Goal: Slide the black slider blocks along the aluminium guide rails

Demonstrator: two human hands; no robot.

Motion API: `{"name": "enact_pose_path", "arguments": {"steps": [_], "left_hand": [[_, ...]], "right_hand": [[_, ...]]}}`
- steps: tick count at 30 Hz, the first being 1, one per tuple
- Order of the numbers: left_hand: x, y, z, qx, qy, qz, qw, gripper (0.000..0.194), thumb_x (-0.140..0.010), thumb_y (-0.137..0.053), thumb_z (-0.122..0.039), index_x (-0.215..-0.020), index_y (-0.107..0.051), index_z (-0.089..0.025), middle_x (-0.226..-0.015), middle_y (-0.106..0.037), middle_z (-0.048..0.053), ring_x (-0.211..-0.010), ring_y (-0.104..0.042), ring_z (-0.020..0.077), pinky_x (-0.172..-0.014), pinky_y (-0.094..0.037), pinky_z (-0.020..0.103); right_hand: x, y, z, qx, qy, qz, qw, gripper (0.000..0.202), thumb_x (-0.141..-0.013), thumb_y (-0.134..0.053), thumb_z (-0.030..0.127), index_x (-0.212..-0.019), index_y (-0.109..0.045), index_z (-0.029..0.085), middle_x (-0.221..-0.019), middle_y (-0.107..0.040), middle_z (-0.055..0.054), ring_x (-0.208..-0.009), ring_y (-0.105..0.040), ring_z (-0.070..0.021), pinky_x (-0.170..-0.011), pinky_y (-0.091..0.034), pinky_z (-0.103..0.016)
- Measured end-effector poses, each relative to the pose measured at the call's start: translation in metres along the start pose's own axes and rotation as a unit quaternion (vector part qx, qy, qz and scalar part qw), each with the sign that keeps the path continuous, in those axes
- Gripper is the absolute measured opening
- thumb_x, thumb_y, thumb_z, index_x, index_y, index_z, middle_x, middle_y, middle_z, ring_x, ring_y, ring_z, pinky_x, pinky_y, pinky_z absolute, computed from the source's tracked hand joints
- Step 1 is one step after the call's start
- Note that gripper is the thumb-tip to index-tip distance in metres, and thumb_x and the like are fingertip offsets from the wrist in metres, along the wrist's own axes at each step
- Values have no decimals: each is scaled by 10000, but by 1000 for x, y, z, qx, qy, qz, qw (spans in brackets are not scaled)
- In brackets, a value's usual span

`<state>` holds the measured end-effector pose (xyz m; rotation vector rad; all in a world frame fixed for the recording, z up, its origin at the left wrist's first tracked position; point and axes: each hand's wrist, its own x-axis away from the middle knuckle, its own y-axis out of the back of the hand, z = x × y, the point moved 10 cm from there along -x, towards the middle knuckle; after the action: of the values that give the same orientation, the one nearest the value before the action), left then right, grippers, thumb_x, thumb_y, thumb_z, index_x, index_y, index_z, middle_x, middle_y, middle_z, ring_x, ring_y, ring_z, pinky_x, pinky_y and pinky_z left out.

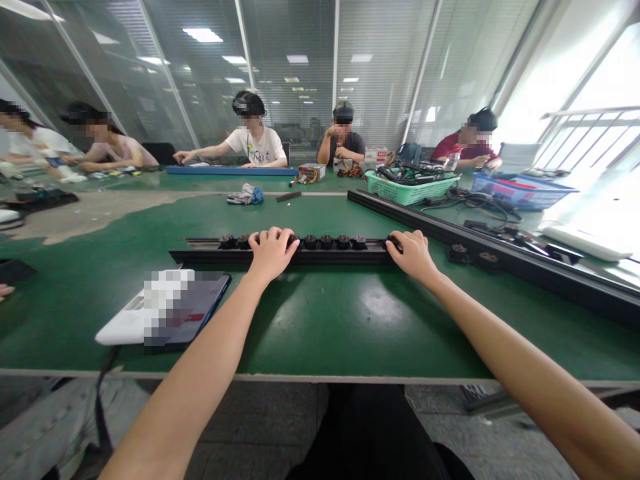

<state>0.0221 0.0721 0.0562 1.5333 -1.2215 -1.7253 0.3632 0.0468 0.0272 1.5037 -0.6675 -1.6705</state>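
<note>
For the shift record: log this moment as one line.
left hand: on black rail, over round black parts | right hand: at rail's right end | surface: green table | beside: white device

Rail [210, 256] lies crosswise on table [325, 320] (mid-table); phone [165, 313] front-left; basket [410, 190] behind-right.
</note>
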Motion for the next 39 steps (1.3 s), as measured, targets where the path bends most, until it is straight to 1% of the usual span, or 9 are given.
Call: {"name": "enact_pose_path", "arguments": {"steps": [4, 12, 19, 24, 29, 35, 39], "left_hand": [[0, 0, 0, -1, 0, 0, 1000, 369, -1046, -406, -472, -1271, -625, -277, -1284, -604, 122, -1230, -508, 335, -1137, -245, 556], [0, 0, 0, -4, -2, 1, 1000, 375, -1046, -404, -467, -1273, -623, -265, -1278, -603, 127, -1225, -510, 336, -1136, -248, 561], [0, 0, 0, -5, -2, 0, 1000, 385, -1045, -401, -467, -1278, -628, -263, -1279, -603, 131, -1219, -510, 338, -1129, -256, 565], [0, 0, 0, -10, -2, -3, 1000, 377, -1044, -405, -470, -1270, -631, -269, -1266, -608, 126, -1209, -516, 338, -1125, -262, 565], [0, 0, -1, -12, -6, -4, 1000, 382, -1048, -399, -473, -1276, -622, -265, -1268, -608, 126, -1207, -519, 339, -1119, -272, 562], [0, 0, -1, -13, -4, 4, 1000, 382, -1050, -394, -470, -1275, -619, -260, -1279, -603, 124, -1216, -513, 339, -1122, -267, 560], [0, -1, 0, -11, -4, 1, 1000, 383, -1048, -388, -477, -1273, -619, -270, -1279, -600, 122, -1219, -508, 338, -1123, -263, 559]], "right_hand": [[0, 2, 0, 4, 1, -9, 1000, 373, -986, -435, 402, -1132, -703, 188, -991, -703, -145, -1008, -495, -333, -854, -345, -430], [-2, 1, 0, 3, 6, -5, 1000, 372, -981, -437, 392, -1122, -711, 184, -954, -696, -146, -963, -501, -320, -860, -353, -425], [-2, 1, -1, 8, 1, -3, 1000, 364, -973, -443, 384, -1117, -710, 182, -980, -708, -153, -986, -510, -335, -866, -361, -433], [-2, 2, -7, 8, -2, -5, 1000, 368, -966, -445, 383, -1114, -710, 174, -983, -711, -166, -977, -521, -337, -868, -373, -446], [-1, 2, -7, 3, 11, -5, 1000, 356, -977, -443, 381, -1105, -705, 176, -964, -706, -162, -967, -530, -327, -889, -381, -447], [-2, 2, -7, 0, 13, -12, 1000, 394, -1019, -412, 441, -1050, -709, 185, -945, -708, -154, -951, -532, -313, -881, -376, -421], [-5, 1, -9, -12, 9, -15, 1000, 409, -1019, -406, 450, -1031, -714, 181, -936, -719, -149, -922, -544, -302, -872, -373, -411]]}}
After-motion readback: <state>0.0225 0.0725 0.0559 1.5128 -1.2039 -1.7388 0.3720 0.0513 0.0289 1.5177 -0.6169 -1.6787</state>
